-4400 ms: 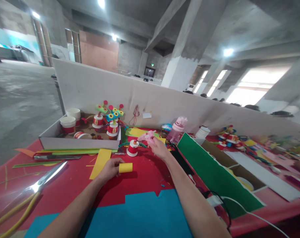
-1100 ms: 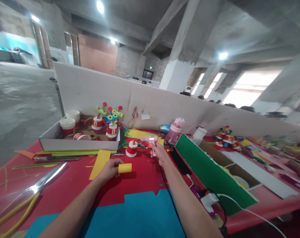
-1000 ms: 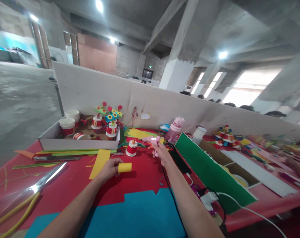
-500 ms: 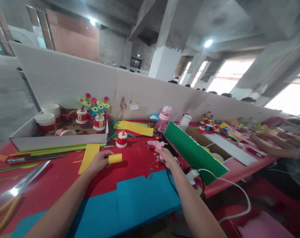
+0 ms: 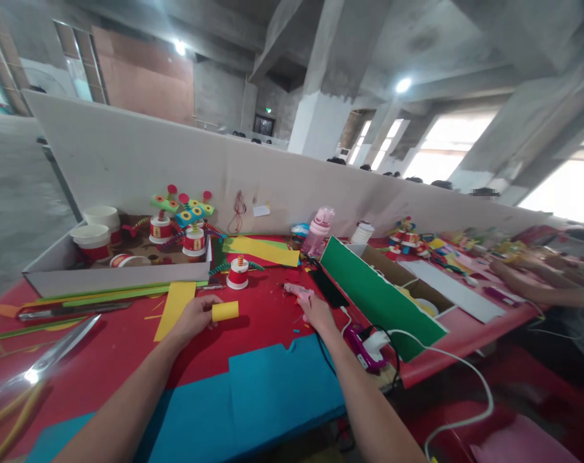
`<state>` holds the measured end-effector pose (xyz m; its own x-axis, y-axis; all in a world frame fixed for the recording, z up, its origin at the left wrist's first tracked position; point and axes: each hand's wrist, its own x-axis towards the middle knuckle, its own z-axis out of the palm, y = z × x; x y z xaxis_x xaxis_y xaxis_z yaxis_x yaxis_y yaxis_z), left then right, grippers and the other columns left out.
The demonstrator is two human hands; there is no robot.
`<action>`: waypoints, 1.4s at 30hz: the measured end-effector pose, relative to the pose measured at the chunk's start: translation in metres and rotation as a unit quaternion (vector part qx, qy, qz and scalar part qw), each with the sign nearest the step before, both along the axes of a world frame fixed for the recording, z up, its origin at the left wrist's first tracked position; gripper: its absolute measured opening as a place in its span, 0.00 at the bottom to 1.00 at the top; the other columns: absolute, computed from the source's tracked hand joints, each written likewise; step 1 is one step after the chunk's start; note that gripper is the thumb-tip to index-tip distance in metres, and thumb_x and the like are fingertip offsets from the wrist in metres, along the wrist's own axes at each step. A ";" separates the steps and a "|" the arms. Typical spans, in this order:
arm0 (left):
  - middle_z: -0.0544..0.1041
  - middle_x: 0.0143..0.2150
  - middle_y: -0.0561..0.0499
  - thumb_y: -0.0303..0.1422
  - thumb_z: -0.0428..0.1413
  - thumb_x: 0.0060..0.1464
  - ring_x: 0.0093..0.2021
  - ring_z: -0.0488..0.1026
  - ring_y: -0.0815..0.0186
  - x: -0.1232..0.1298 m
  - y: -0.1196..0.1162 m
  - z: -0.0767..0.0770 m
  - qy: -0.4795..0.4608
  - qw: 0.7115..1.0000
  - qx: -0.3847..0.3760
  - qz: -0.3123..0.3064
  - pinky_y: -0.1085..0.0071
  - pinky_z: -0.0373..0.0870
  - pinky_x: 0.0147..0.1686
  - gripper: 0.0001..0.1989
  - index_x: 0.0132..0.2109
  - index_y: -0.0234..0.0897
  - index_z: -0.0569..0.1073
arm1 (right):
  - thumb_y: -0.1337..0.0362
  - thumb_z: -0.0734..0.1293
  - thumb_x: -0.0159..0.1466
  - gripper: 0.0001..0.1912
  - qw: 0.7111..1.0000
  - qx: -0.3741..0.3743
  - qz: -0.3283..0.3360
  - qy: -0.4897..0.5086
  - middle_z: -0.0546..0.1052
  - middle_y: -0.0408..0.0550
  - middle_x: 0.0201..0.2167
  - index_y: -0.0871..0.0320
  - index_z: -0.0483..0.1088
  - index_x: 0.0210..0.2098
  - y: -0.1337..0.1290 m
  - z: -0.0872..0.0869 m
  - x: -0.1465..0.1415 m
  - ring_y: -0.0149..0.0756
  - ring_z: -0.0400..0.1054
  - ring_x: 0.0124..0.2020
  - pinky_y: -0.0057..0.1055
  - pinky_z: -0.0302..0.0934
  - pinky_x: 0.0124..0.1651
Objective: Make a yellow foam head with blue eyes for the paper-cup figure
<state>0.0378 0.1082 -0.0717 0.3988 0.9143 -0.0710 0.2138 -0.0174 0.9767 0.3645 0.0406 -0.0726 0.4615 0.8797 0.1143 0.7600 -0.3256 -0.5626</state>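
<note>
My left hand (image 5: 198, 318) is closed on a small yellow paper tube (image 5: 225, 311), held level above the red table. My right hand (image 5: 316, 310) has its fingers around a pink glue gun (image 5: 298, 292), which is low at the tabletop with its nozzle turned left. Between and beyond my hands stands a red-and-white paper cup figure (image 5: 238, 272), upside down, with green spiral paper arms and a striped paper spring on top. A flat yellow paper strip (image 5: 175, 310) lies just behind my left hand.
Large scissors (image 5: 65, 344) lie at the left. A shallow box (image 5: 118, 281) holds cups and finished figures. Blue sheet material (image 5: 273, 379) covers the near edge. A green-sided box (image 5: 379, 299), purple power strip (image 5: 366, 350) and cables are right. Another person's arm (image 5: 538, 292) is far right.
My right hand has lowered the glue gun toward the tabletop and tipped it over, moving slightly left. The left hand with the yellow paper tube has stayed nearly still.
</note>
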 end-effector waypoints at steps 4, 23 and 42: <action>0.71 0.19 0.57 0.31 0.53 0.37 0.17 0.66 0.72 0.001 0.001 0.000 -0.019 1.000 -0.007 0.000 0.77 0.62 0.20 0.11 0.33 0.34 0.72 | 0.51 0.64 0.59 0.16 0.997 0.013 -0.042 -0.062 0.76 0.57 0.34 0.58 0.69 0.34 0.003 0.023 -0.020 0.42 0.72 0.34 0.31 0.59 0.34; 0.73 0.23 0.56 0.26 0.53 0.37 0.21 0.68 0.72 0.019 0.070 0.106 -0.170 0.943 0.220 0.185 0.76 0.65 0.23 0.16 0.38 0.32 0.74 | 0.65 0.63 0.56 0.21 0.867 0.206 0.266 0.368 0.72 0.51 0.51 0.58 0.66 0.50 0.144 0.021 -0.120 0.37 0.65 0.54 0.35 0.58 0.56; 0.78 0.33 0.51 0.23 0.48 0.40 0.33 0.72 0.66 0.049 0.129 0.053 -0.005 0.912 0.382 0.148 0.73 0.68 0.33 0.17 0.36 0.36 0.77 | 0.67 0.66 0.55 0.11 0.933 0.220 0.248 0.141 0.77 0.48 0.38 0.56 0.73 0.39 0.159 0.012 -0.125 0.41 0.68 0.44 0.39 0.58 0.51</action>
